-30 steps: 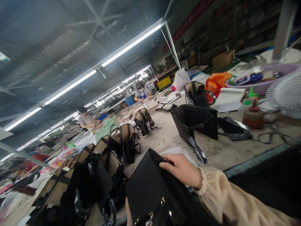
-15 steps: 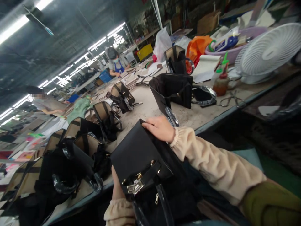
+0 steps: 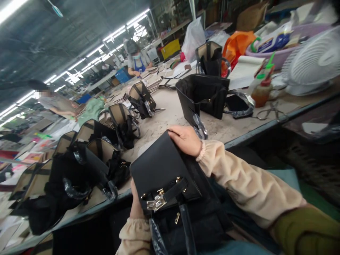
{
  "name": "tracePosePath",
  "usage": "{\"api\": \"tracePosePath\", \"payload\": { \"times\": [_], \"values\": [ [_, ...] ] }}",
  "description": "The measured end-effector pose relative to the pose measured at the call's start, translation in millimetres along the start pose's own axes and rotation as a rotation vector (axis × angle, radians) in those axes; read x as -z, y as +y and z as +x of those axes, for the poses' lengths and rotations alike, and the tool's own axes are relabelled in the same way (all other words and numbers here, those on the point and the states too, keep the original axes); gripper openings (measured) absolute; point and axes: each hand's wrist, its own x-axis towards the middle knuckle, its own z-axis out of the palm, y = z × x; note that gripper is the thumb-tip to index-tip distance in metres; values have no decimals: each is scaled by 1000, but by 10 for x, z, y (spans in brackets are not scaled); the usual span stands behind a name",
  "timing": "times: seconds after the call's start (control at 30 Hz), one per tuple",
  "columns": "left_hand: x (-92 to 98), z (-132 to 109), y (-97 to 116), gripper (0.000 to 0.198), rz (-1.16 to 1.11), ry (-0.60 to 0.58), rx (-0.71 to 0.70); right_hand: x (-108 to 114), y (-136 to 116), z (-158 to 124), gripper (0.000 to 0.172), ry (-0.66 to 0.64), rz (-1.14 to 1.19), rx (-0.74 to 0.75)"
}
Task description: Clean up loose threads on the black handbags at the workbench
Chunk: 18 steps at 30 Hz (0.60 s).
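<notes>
Table: a long, worn surface (image 3: 171, 115), its near edge slanting from lower left up to the right.
Left part of table: a row of black-and-tan bags (image 3: 98, 163) close to the near edge.
Right part of table: an open black bag (image 3: 186, 102); an amber bottle (image 3: 260, 95) and scissors (image 3: 275, 110) by the near edge; a white fan (image 3: 312, 63) beside a purple basin (image 3: 284, 58).
Room: strip lights (image 3: 138, 18) overhead; a person in a blue apron (image 3: 139, 65) beyond the far side.
Against a second ago: the handbag's metal clasp (image 3: 156, 203), then cut off by the lower border, shows whole; more of the left hand is visible.
Black handbag (image 3: 162, 166): tilted, held before the table's near edge.
Right hand (image 3: 186, 140): gripping the bag's far upper corner, forearm reaching from the right.
Left hand (image 3: 136, 203): against the bag's left side; fingers hidden, grip unclear.
</notes>
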Motion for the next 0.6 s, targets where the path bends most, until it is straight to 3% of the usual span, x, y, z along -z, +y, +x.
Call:
{"api": "tracePosePath", "payload": {
  "times": [0.1,0.17,0.27,0.33,0.43,0.6],
  "values": [
    [-56,-381,57,41,-167,-28,99,-35,69,-46,24,30,38,-39],
    [-43,-677,100,60,-572,-282,384,-73,136,-68,26,18,102,-105],
    [48,-1111,124,58,-750,-401,574,-139,203,-105,30,-28,249,-227],
    [121,-1338,117,47,-721,-383,611,-179,186,-143,35,-93,330,-296],
    [186,-1517,118,53,-674,-280,571,-221,53,-229,42,-205,426,-382],
    [183,-1453,220,56,-614,-101,363,-269,-243,-436,49,-315,573,-379]
  ]
}}
